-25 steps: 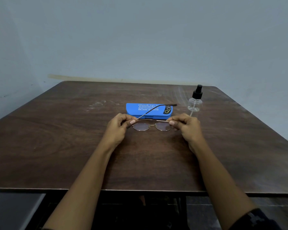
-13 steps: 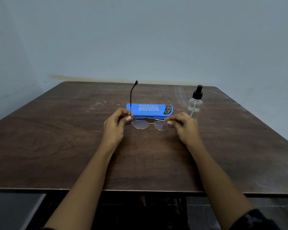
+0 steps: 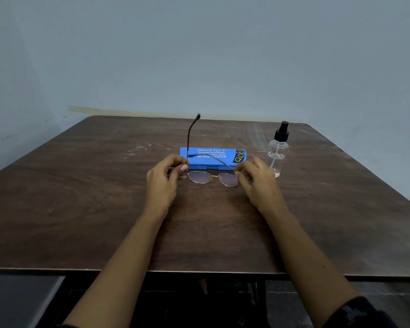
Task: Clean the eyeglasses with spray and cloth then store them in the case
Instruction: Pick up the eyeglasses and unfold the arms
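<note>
Fingers [image 3: 174, 160] pinching one eyeglasses [image 3: 200, 177], one case [image 3: 211, 153], one bottle [image 3: 278, 152]

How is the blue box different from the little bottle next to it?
The blue case is solid blue, so you cannot see inside; the spray bottle is clear with a black top. The case lies flat and long; the bottle stands upright. The case sits right behind the glasses; the bottle stands off to its right. Both rest on the brown table.
</note>
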The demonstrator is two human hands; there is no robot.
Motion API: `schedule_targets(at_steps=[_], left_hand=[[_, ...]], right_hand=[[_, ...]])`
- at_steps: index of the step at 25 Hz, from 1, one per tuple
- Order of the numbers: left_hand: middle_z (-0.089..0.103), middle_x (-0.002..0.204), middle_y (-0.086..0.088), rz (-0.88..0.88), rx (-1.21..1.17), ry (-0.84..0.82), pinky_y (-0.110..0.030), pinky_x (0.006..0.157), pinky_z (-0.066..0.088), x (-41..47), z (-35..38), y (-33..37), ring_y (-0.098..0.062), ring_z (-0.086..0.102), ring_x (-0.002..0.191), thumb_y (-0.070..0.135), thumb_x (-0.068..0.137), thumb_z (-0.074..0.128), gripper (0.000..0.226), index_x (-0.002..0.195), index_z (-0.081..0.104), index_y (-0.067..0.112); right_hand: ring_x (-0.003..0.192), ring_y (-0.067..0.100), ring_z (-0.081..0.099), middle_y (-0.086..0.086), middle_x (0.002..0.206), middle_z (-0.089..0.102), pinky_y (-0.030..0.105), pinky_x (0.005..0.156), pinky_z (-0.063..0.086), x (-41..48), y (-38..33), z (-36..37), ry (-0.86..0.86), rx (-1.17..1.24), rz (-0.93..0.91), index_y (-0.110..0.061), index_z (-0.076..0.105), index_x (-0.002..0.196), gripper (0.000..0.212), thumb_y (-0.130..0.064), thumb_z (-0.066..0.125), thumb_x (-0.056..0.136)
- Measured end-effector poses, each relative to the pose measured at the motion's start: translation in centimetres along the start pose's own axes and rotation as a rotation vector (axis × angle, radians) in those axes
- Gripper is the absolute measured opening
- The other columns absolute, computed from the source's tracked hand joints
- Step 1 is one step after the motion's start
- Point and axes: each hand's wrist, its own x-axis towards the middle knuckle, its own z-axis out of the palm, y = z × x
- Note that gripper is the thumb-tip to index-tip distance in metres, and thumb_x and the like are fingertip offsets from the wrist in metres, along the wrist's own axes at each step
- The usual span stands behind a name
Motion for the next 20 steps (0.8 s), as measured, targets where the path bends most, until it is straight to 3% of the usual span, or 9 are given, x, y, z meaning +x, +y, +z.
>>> schedule_targets(at_steps=[7, 11, 16, 20], left_hand=[[0.065, 0.084, -0.003, -0.011, 0.009, -0.004, -0.007, 0.064, 0.051, 0.0, 0.0, -0.1, -0.005, 0.063, 0.071, 0.001, 0.086, 0.055, 0.011, 0.088, 0.064, 0.007], [0.067, 0.087, -0.005, -0.021, 0.002, 0.007, -0.019, 0.072, 0.053, 0.1, 0.0, -0.3, -0.008, 0.065, 0.073, 0.002, 0.085, 0.057, 0.010, 0.088, 0.064, 0.008], [0.066, 0.084, 0.004, 0.005, 0.055, 0.005, -0.002, 0.065, 0.044, 0.2, 0.0, -0.6, 0.001, 0.060, 0.074, 0.003, 0.079, 0.064, 0.012, 0.089, 0.065, 0.009], [0.066, 0.081, 0.002, 0.013, 0.082, 0.049, -0.005, 0.063, 0.045, 0.5, 0.2, -1.0, -0.001, 0.059, 0.072, 0.001, 0.078, 0.064, 0.010, 0.085, 0.065, 0.007]], right_hand=[[0.063, 0.015, 0.048, 0.005, 0.075, 0.053, 0.023, 0.062, 0.039, 0.1, 0.0, -0.1, 0.066, 0.129, 0.111, -0.002, 0.062, 0.085, 0.004, -0.001, 0.058, 0.083], [0.064, 0.021, 0.053, 0.016, 0.074, 0.061, 0.029, 0.061, 0.045, 0.3, 0.1, -0.2, 0.084, 0.213, 0.212, 0.003, 0.058, 0.087, 0.005, -0.002, 0.057, 0.086], [0.066, 0.028, 0.058, 0.025, 0.081, 0.064, 0.040, 0.067, 0.053, 0.3, 0.1, -0.3, 0.088, 0.276, 0.232, 0.004, 0.058, 0.090, 0.007, -0.001, 0.057, 0.086], [0.070, 0.033, 0.063, 0.022, 0.082, 0.065, 0.043, 0.068, 0.055, 0.4, 0.4, 0.0, 0.108, 0.321, 0.243, 0.002, 0.060, 0.090, 0.006, -0.001, 0.058, 0.085]])
